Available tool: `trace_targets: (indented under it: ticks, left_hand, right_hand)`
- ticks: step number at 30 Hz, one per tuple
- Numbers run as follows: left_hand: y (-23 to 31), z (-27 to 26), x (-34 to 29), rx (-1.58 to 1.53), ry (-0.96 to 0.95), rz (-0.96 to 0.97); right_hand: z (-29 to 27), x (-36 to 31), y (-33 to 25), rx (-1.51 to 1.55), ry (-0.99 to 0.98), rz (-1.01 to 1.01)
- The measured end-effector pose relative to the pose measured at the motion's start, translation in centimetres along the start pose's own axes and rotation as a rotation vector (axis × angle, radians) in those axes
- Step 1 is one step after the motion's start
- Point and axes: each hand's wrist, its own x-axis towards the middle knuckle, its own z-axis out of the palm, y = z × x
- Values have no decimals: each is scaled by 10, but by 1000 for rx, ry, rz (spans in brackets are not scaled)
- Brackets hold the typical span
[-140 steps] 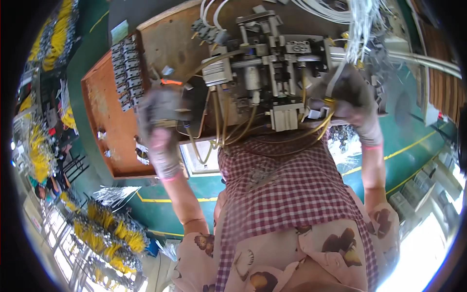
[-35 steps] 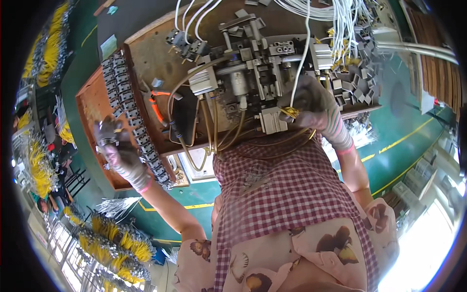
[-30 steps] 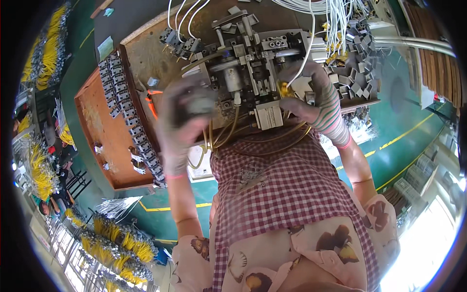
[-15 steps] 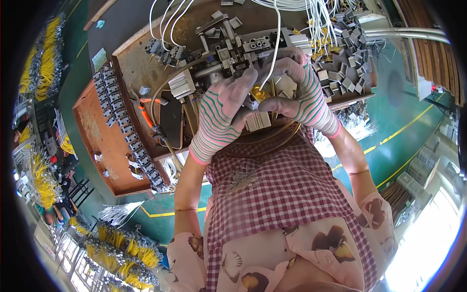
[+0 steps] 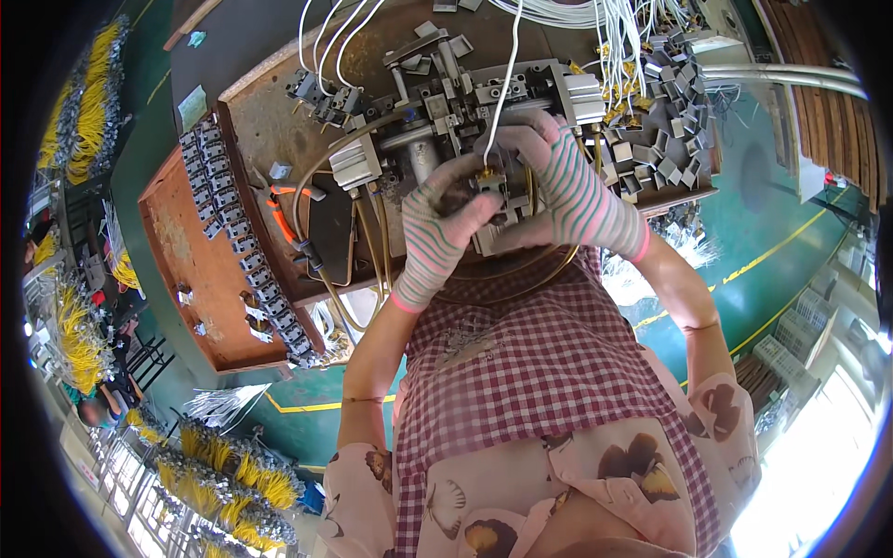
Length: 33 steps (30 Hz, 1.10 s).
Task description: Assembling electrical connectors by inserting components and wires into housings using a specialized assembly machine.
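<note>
A small grey metal connector housing (image 5: 490, 184) with brass-coloured bits at its top is pinched in my gloved left hand (image 5: 437, 228), thumb across its front. Its white cable (image 5: 507, 79) runs upward. My right hand (image 5: 567, 195), in a matching striped glove, curves around the other side. Its fingers reach near the cable's base, while its thumb stands apart below, with a gap between. Right behind my hands is a metal clamping fixture (image 5: 451, 102) with rods and blocks; my fingers hide part of it.
Grey metal housings (image 5: 665, 153) lie heaped at the right, beside hanging white cables (image 5: 619, 46). Orange-handled pliers (image 5: 282, 219) lie at the left. Rows of metal parts (image 5: 237, 237) line the wooden tray (image 5: 172, 242). Brown hoses (image 5: 375, 232) hang from the fixture.
My left thumb has moved onto the connector's front, and the connector has turned and risen slightly. My right thumb has moved down, away from it. The cable leans differently.
</note>
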Motion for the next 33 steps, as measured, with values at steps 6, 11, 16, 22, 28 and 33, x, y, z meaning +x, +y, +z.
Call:
trace_targets:
  ticks: [6, 11, 16, 22, 28, 33]
  left_hand:
    - [19, 4, 17, 298, 217, 370]
    - [12, -30, 29, 1148, -168, 635]
    - [10, -46, 56, 1320, -429, 721]
    - [10, -53, 68, 1399, -674, 760]
    - [31, -42, 64, 1305, -595, 487]
    - [27, -51, 35, 613, -145, 356]
  right_hand:
    - [-7, 31, 16, -290, -105, -41]
    - [11, 37, 40, -373, -130, 16]
    - [18, 40, 36, -248, -98, 205]
    - [17, 43, 30, -329, -127, 213]
    - [13, 41, 28, -433, -127, 86]
    - [-42, -1, 41, -536, 494, 10]
